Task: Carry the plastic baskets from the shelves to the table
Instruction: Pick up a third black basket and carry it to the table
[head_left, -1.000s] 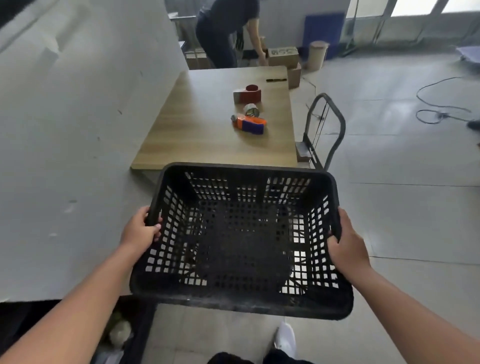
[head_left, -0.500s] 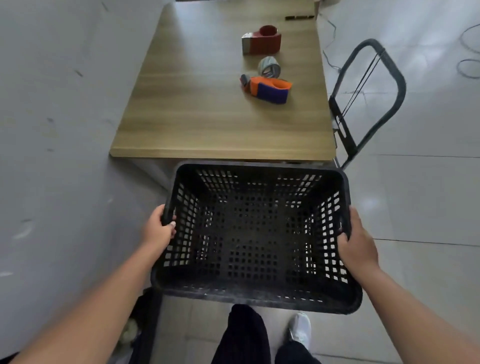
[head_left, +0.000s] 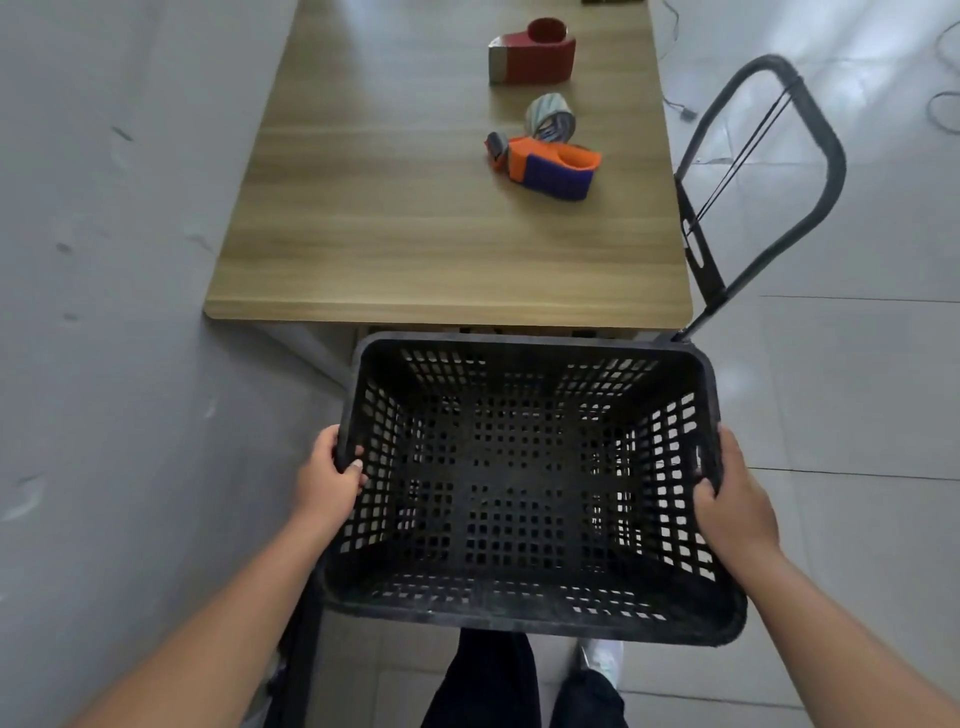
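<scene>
Closer now, one black basket (head_left: 524, 483) hangs just short of the desk (head_left: 415, 234); left hand (head_left: 327, 480) and right hand (head_left: 735, 499) clamp its side rims, fingers curled; two tape dispensers and one tape roll (head_left: 550, 117) lie on the desk.

No text, label or number can be read anywhere. The things in view carry no legible print.

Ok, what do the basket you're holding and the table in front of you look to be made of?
Basket: black moulded plastic, matte and scuffed, with grid holes cast into the walls and floor. Both hands, left hand and right hand, grip its side rims. Table: light wood-grain top, smooth with rounded corners; it looks like laminate board rather than solid wood, though that is not certain.
</scene>
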